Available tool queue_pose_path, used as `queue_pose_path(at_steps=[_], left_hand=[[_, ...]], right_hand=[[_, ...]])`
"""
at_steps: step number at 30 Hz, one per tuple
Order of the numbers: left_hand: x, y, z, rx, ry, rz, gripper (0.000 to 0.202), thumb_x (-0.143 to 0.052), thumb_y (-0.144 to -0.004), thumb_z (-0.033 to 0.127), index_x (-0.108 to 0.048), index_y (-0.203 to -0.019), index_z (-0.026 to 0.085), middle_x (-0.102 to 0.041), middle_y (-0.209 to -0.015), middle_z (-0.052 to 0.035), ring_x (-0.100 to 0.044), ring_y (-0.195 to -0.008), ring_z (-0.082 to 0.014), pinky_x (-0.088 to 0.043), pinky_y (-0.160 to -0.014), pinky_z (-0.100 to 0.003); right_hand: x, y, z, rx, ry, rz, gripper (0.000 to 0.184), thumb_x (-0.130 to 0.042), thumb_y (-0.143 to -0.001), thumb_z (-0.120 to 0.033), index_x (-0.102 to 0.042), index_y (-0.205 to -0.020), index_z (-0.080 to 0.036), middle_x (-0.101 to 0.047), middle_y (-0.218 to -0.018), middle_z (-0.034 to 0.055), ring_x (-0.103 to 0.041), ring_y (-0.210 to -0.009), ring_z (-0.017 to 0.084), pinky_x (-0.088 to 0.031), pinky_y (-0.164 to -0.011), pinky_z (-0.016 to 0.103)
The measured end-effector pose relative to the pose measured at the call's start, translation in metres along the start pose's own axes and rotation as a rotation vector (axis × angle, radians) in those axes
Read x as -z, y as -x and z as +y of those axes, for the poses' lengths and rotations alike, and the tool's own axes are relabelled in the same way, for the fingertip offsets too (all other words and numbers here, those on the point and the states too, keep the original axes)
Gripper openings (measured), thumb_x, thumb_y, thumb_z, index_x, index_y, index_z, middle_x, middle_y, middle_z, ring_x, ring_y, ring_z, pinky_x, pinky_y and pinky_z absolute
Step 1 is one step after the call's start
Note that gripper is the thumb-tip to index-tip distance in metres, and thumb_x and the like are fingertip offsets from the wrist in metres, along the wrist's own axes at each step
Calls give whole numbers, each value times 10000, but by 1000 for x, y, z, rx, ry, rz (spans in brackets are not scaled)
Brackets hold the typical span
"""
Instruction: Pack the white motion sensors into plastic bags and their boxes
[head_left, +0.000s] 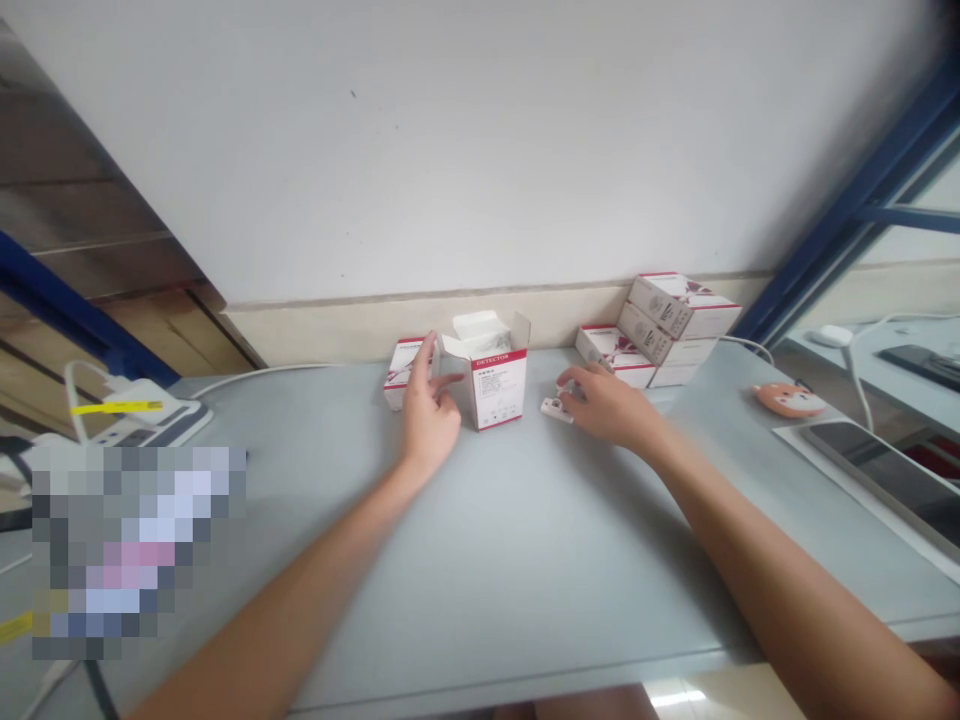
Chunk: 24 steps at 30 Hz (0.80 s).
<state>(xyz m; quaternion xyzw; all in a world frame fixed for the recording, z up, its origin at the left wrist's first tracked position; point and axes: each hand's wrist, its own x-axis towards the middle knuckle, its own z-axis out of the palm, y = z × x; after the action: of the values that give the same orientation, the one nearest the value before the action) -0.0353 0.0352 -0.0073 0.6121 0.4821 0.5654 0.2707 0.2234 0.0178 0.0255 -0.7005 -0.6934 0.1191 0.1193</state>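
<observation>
An upright white-and-red carton (499, 395) marked DETECTOR stands on the grey table (480, 560), its top flaps open and something pale showing inside. Beside its left face is my left hand (430, 420), fingers spread and pointing up; whether the thumb touches the carton is unclear. My right hand (600, 402) has its fingertips closed on a small white plastic piece (556, 408) with dark openings, low at the table to the right of the carton. Part of that piece is hidden by the fingers. Behind my left hand lies another closed white-and-red box (397, 375).
Several closed white-and-red boxes (675, 330) are stacked against the wall on the right. An orange animal-faced mouse (789, 398) and a dark flat device (885, 470) lie further right. A power strip (161, 425) with white cables is at the left, beside a blurred-out patch.
</observation>
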Motion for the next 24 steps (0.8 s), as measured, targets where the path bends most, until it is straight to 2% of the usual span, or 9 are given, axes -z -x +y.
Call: queue_pose_path(at_steps=[4,9,13,16,19,21,22,24], left_hand=[[0,0,0,-10,-3,-1,923,-482,-815,-60,-405,-1614,394,-448,-1663,-89,-727,-1208,-222,-634,-867,-300],[0,0,-4,-7,14,-17,936,-460,-808,-69,-391,-1619,393,-453,-1668,-72,-667,-1341,-239,-614,-1018,-377],[-2,-1,-9,-28,49,-33,978,-437,-753,-97,-405,-1614,366,-429,-1693,-39,-536,-1496,-236,-479,-1225,-434],[-3,-2,-12,-24,49,-45,966,-445,-734,-98,-443,-1587,355,-441,-1683,-32,-532,-1497,-230,-411,-1280,-442],[-3,-3,-12,-18,23,1,804,-494,-832,-25,-471,-1556,323,-561,-1552,-88,-668,-1301,-219,-530,-1141,-416],[-2,-3,-9,-1,-27,37,660,-542,-929,95,-467,-1553,294,-712,-1248,-85,-726,-1030,-196,-586,-959,-372],[-1,-3,-7,21,-52,42,604,-557,-963,160,-468,-1549,279,-733,-1048,-52,-711,-877,-185,-583,-859,-348],[-1,-3,-2,81,-105,26,490,-552,-1002,252,-522,-1490,249,-647,-735,22,-612,-640,-170,-522,-695,-311]], right_hand=[[0,-1,-1,0,15,-2,311,-487,-1032,-365,-667,-1273,-286,-665,-1301,93,-691,-1006,246,-479,-771,341],[0,-1,-1,4,23,5,313,-487,-1034,-367,-666,-1277,-283,-667,-1299,95,-687,-1010,244,-468,-760,330],[-1,-2,0,4,11,-5,317,-475,-1040,-369,-663,-1277,-275,-664,-1288,101,-687,-993,240,-466,-756,335],[-1,-1,-1,6,8,-3,322,-472,-1041,-372,-659,-1285,-276,-658,-1290,100,-683,-1007,245,-470,-760,342],[0,0,-2,-1,10,-8,323,-471,-1040,-368,-659,-1286,-276,-658,-1293,100,-682,-1010,247,-472,-758,346],[0,0,-1,4,6,-7,320,-471,-1038,-356,-661,-1281,-271,-662,-1291,104,-684,-1013,248,-475,-759,345],[0,0,-1,8,2,-5,319,-470,-1038,-352,-661,-1278,-269,-664,-1291,106,-685,-1017,249,-476,-760,344],[0,0,0,13,-2,-2,319,-465,-1041,-356,-661,-1277,-268,-666,-1287,109,-683,-1029,252,-477,-766,346]])
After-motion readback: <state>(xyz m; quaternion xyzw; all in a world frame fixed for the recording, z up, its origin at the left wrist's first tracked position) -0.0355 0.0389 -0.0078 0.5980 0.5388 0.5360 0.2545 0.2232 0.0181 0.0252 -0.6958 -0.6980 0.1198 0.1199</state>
